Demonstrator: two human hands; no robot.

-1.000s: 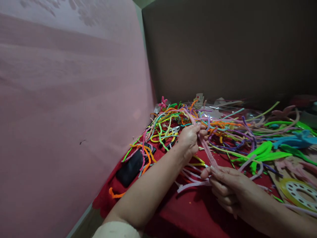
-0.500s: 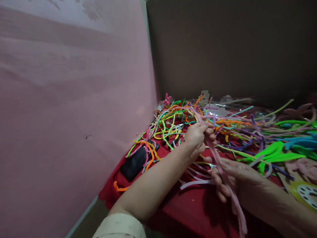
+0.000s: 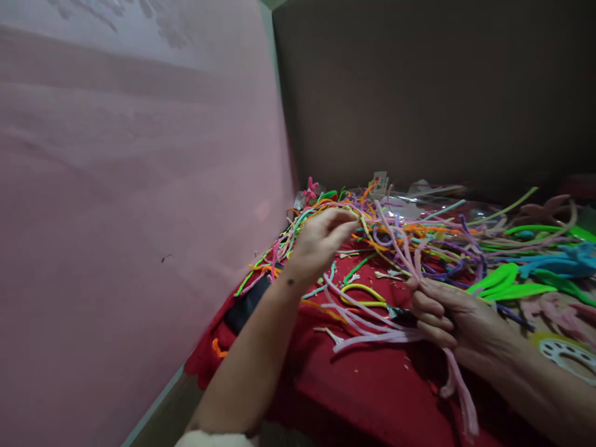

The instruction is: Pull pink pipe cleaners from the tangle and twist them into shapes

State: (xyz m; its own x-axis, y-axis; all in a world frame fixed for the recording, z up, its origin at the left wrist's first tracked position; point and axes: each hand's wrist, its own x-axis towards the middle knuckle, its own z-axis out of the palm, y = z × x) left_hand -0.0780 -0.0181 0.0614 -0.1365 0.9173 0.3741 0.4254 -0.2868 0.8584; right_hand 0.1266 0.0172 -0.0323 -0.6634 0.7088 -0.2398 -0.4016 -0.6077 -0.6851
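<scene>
Over the red cloth (image 3: pixel 344 385), which is soft-looking and dotted with tiny scraps, the right hand (image 3: pixel 459 313) grips a bundle of fuzzy pink pipe cleaners (image 3: pixel 468 411), their upper strands splaying out in a fan and their limp, doubled tails hanging below the fingers. The left hand (image 3: pixel 321 242) arches over the tangled heap of pipe cleaners (image 3: pixel 421 231), fingers bent close together beside a thin pale-yellow strand; whether it pinches anything I cannot tell. Straight, velvety lilac pipe cleaners (image 3: pixel 372 339) lie between the hands, their far ends hidden at the right hand, near scissors with smooth, looped yellow handles (image 3: pixel 379 304). A flat, glossy black phone (image 3: pixel 244 304) is partly covered by the left forearm. At the right sit pointed, plush green leaves (image 3: pixel 526 292), a fluffy blue piece (image 3: pixel 559 264) and a ring-shaped tape roll (image 3: pixel 535 338) with a hole-punched white core; crinkled clear plastic (image 3: pixel 414 208) glints behind the heap
</scene>
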